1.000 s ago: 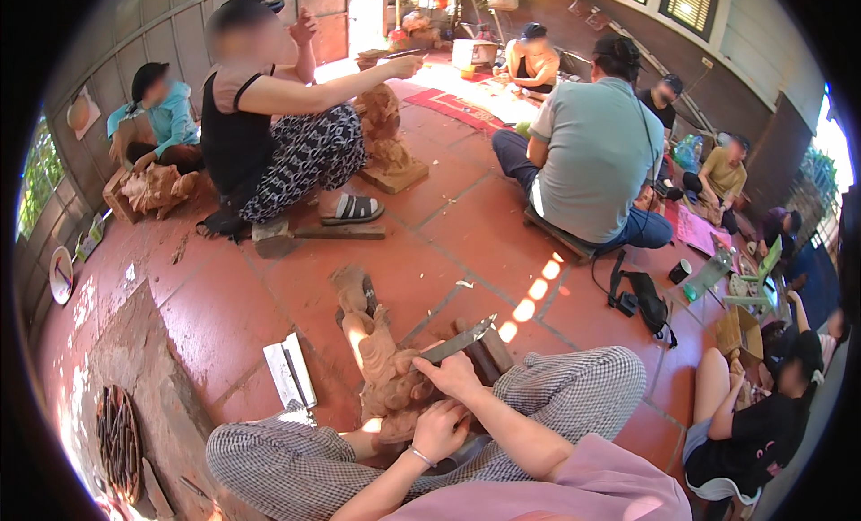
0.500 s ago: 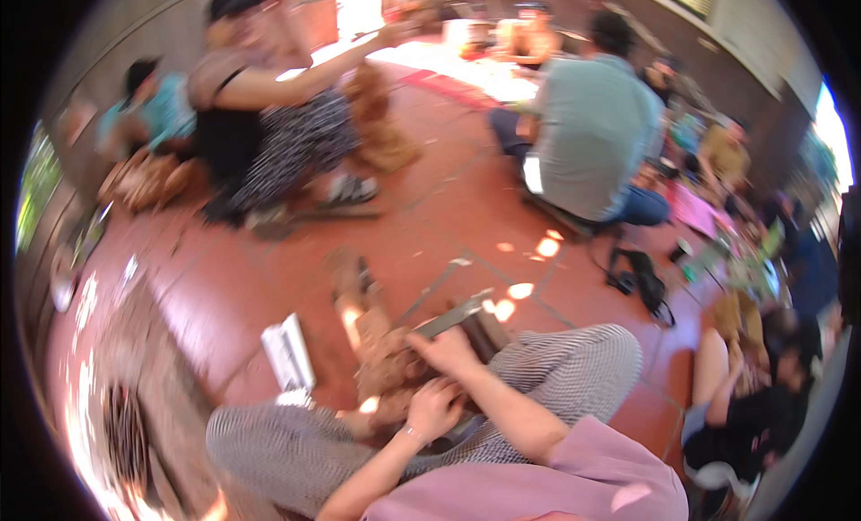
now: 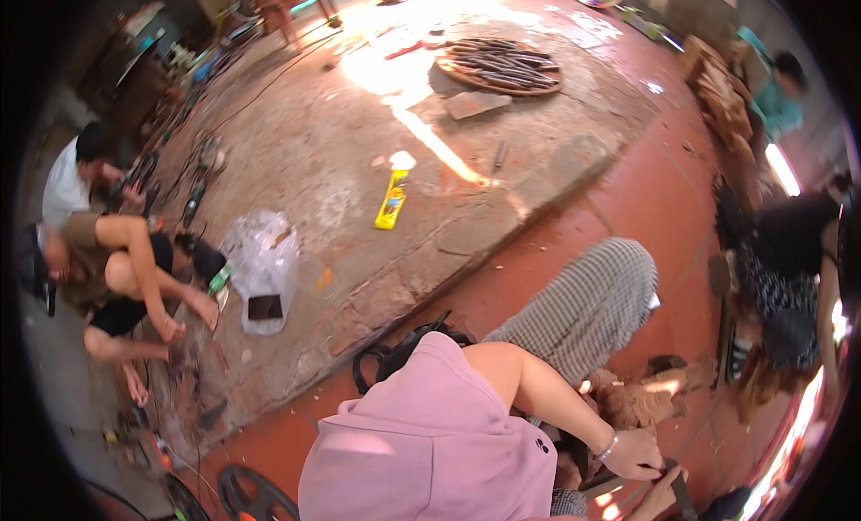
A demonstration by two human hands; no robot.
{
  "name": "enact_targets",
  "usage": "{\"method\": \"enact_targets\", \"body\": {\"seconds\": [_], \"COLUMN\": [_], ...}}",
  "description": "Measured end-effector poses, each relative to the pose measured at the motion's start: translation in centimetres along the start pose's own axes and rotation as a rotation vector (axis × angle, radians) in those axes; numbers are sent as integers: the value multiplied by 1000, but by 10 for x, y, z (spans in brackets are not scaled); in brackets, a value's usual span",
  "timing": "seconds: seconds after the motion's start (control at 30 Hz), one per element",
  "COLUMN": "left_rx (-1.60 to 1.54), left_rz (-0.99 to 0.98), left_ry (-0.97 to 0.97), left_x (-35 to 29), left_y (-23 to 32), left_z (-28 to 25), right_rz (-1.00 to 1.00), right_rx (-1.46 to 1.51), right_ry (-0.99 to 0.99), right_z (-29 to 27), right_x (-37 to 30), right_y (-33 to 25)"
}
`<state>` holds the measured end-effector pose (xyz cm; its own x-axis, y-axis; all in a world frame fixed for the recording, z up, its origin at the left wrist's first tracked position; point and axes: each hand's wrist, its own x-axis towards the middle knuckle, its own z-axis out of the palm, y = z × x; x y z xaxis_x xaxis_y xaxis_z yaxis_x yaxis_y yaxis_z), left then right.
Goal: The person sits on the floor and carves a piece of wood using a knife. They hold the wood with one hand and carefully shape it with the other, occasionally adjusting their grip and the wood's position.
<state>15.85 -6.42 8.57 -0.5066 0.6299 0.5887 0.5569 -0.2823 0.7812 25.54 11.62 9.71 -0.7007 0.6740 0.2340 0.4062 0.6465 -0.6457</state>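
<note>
At the lower right, my left hand (image 3: 633,455), with a bracelet at the wrist, is closed with its fingertips against my right hand. Its fingers partly hide something small and dark. My right hand (image 3: 662,496) is partly cut off by the lower edge and closed around a dark flat bar (image 3: 683,496), whose exact kind I cannot make out. Just beyond my left hand lies a brown carved piece of wood (image 3: 639,403), beside my bent knee in checked trousers (image 3: 583,306). My left forearm crosses over part of what lies in my lap.
A raised stone slab (image 3: 359,279) runs along my left. On it are a yellow packet (image 3: 391,200), a plastic bag (image 3: 260,252) and a round basket of dark sticks (image 3: 502,65). People sit at the left (image 3: 134,261) and the right (image 3: 789,252). A black bag (image 3: 404,355) lies behind me.
My view has swung far to the left, bringing the stone slab into sight. My hands now appear at the lower right, still close together over my lap.
</note>
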Motion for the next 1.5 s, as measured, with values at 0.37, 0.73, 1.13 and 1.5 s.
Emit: {"method": "enact_targets", "body": {"seconds": [0.37,0.73,1.13,1.5], "left_rx": [231,547,548,347], "left_rz": [-39,88,-261,-381], "left_ry": [-63,-300,-693,-611], "left_x": [79,149,189,182], "left_y": [53,45,-50,-46], "left_z": [-52,-145,-146,-164], "right_rz": [-151,-251,-282,-290], "right_rx": [-9,34,35,4], "right_ry": [-250,-443,-581,-644], "right_z": [28,53,61,61], "right_x": [33,56,78,84], "right_y": [-39,-57,-57,-63]}}
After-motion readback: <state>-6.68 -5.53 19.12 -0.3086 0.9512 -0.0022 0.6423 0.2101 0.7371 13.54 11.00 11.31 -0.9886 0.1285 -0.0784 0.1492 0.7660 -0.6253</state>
